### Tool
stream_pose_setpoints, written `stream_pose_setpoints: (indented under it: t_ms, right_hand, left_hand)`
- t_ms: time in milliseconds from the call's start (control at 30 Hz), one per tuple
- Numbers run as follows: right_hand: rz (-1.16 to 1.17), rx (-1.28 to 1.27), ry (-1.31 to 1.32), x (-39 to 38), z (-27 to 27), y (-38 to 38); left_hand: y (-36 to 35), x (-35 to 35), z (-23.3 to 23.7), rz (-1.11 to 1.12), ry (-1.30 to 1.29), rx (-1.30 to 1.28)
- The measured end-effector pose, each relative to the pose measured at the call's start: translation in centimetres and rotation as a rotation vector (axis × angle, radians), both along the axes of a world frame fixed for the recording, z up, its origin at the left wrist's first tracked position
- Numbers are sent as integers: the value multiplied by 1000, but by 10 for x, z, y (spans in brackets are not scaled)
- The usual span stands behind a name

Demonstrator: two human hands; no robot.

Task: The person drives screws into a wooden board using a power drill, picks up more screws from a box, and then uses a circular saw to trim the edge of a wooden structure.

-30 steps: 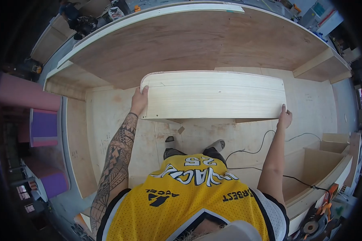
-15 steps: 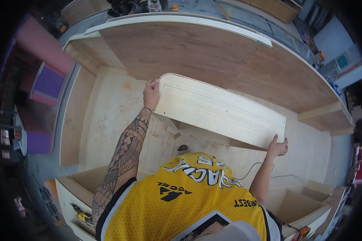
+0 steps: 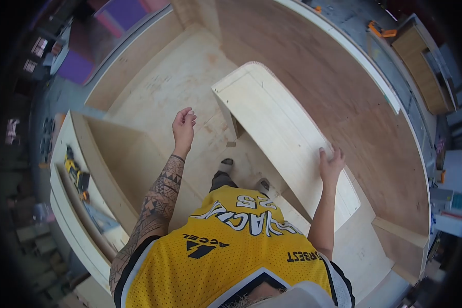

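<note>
A long pale wooden box-like unit (image 3: 282, 126) with one rounded corner stands on the plywood floor in front of me, running from upper left to lower right. My left hand (image 3: 184, 128) is in the air to the left of the unit, touching nothing, its fingers loosely curled and partly apart. On the unit's top face, near its far long edge, rests my right hand (image 3: 332, 163), with thumb and fingers spread. The underside of the unit is hidden.
A curved plywood wall (image 3: 303, 66) runs behind the unit. At the left, a wooden compartment (image 3: 100, 169) carries a yellow and black power tool (image 3: 77, 173) on its ledge. My feet stand on the plywood floor (image 3: 190, 66) beside the unit.
My left hand has let go of the unit's rounded end and moved away from it. My right hand has shifted from the end onto the top. The view has turned left.
</note>
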State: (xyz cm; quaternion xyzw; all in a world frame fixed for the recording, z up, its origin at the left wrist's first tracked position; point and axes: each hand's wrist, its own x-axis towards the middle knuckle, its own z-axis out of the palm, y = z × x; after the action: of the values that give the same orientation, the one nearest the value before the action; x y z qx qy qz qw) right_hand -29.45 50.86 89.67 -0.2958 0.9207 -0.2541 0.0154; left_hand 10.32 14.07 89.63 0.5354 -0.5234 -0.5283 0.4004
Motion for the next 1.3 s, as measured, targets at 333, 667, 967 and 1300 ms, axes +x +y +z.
stream_pose_setpoints:
  t_ms: [333,667,967,1300]
  right_hand:
    - [-796,146,81,27,16,179]
    - [-882,-540,-725,-22,-46,233]
    - [-775,-324,-562,-162,-24,156]
    - [-305,-215,-502,-317,-58,68]
  left_hand:
    - [-58,-95,21,-285,-440,-323]
    - [-61,-105,-1,-405,-432,-335]
    - [13,-24,-15,-275,-387,-309]
    - [141,5,19,-94,-476,-65]
